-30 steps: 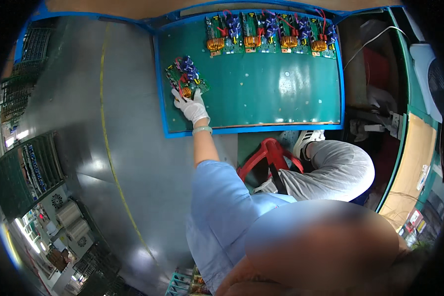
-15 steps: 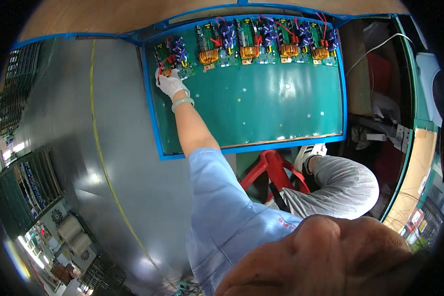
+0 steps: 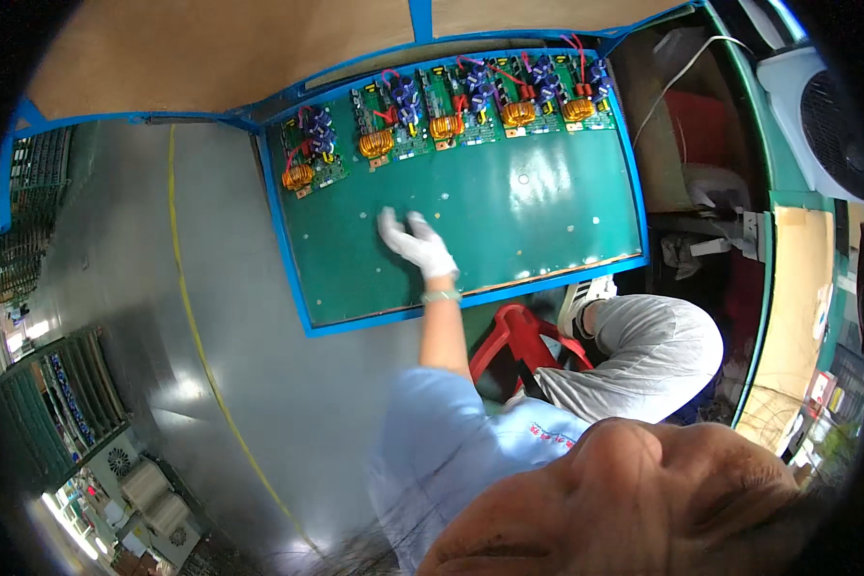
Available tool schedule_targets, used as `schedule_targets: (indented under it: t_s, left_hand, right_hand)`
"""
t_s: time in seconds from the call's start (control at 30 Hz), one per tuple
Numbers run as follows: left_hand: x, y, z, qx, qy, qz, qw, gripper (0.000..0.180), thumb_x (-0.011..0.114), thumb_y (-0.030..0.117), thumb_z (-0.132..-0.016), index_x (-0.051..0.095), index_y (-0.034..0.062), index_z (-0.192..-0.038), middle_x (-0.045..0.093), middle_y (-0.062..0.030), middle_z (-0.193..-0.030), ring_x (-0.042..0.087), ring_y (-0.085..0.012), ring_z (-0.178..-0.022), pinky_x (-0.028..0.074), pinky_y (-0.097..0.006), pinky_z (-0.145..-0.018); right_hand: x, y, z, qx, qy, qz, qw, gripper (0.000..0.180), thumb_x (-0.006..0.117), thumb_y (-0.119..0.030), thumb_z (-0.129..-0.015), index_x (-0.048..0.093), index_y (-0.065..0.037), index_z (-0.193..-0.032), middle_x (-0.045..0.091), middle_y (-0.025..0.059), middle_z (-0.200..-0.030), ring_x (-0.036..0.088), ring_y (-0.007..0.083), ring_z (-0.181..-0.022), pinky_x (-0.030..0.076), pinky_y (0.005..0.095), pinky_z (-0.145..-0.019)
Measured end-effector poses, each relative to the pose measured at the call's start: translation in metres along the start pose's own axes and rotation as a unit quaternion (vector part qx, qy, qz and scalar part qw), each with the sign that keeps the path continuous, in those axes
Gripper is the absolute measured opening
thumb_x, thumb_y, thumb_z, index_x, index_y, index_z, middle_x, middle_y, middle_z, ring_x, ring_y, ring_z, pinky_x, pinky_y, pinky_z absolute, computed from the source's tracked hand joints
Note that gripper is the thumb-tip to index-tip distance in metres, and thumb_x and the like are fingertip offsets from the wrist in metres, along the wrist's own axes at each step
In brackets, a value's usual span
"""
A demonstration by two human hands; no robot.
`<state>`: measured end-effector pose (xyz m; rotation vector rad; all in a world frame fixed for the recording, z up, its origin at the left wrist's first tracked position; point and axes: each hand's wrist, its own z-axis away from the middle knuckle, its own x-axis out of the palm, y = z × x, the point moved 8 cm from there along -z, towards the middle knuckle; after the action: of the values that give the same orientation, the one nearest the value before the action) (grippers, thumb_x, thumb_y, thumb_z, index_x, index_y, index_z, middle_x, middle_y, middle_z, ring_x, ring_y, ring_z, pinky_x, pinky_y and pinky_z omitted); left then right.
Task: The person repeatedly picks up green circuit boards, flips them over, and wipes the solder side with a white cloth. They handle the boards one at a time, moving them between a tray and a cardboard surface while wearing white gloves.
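Matt green tabletop (image 3: 509, 211) with glossy blue painted rim, white knitted cloth glove on hand (image 3: 418, 242), green circuit boards (image 3: 451, 106) with shiny copper-wire coils, glossy grey floor (image 3: 163, 317), red plastic stool (image 3: 523, 341)

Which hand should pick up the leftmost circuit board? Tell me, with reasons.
Left. The left hand, gloved and empty, is stretched over the green mat, not far from the leftmost circuit board. The right hand is not in view, so it likely has farther to go.

The right hand cannot be seen. Parts on the circuit boards (image 3: 451, 106) are too small to tell apart.
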<state>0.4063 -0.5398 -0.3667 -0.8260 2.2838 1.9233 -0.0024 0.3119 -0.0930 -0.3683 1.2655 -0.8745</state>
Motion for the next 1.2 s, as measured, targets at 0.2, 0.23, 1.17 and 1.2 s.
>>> schedule_targets:
  t_s: [0.2,0.23,1.17,1.2]
  left_hand:
    - [0.01,0.016,0.037,-0.054,0.011,0.012,0.998,0.061,0.069,0.003,-0.085,0.042,-0.0069,-0.139,0.047,-0.0237,-0.138,0.048,-0.035,-0.127,0.037,-0.042,-0.112]
    - [0.013,0.039,0.017,-0.077,0.006,0.057,0.995,0.062,0.068,0.006,-0.088,0.039,-0.0088,-0.141,0.045,-0.0258,-0.142,0.046,-0.0359,-0.13,0.035,-0.042,-0.114]
    - [0.082,0.098,0.051,-0.308,-0.256,0.367,0.84,0.043,0.054,0.038,-0.1,0.058,0.0005,-0.121,0.064,-0.0144,-0.106,0.06,-0.0182,-0.082,0.049,-0.031,-0.07]
    - [0.105,0.151,0.091,-0.283,-0.328,0.394,0.811,0.042,0.056,0.037,-0.1,0.059,-0.0004,-0.119,0.066,-0.0122,-0.099,0.06,-0.0171,-0.074,0.048,-0.026,-0.065]
  right_hand:
    - [-0.023,-0.009,0.023,-0.044,0.026,0.043,0.998,0.027,0.062,-0.037,-0.098,0.053,-0.019,-0.08,0.037,-0.0104,-0.06,0.03,0.0017,-0.05,0.023,0.0204,-0.045]
    - [-0.023,-0.004,0.045,-0.039,0.04,0.046,0.997,0.028,0.062,-0.037,-0.098,0.052,-0.019,-0.079,0.036,-0.0104,-0.06,0.03,0.0017,-0.05,0.023,0.0204,-0.046]
    - [0.08,-0.165,0.136,-0.01,0.05,0.102,0.994,0.052,0.059,-0.039,-0.097,0.056,-0.008,-0.138,0.063,0.0024,-0.112,0.056,0.0102,-0.094,0.046,0.0249,-0.076]
    - [0.069,-0.171,0.141,-0.041,0.081,0.099,0.991,0.051,0.062,-0.038,-0.095,0.057,-0.009,-0.137,0.064,0.0006,-0.1,0.056,0.0086,-0.08,0.046,0.0242,-0.066]
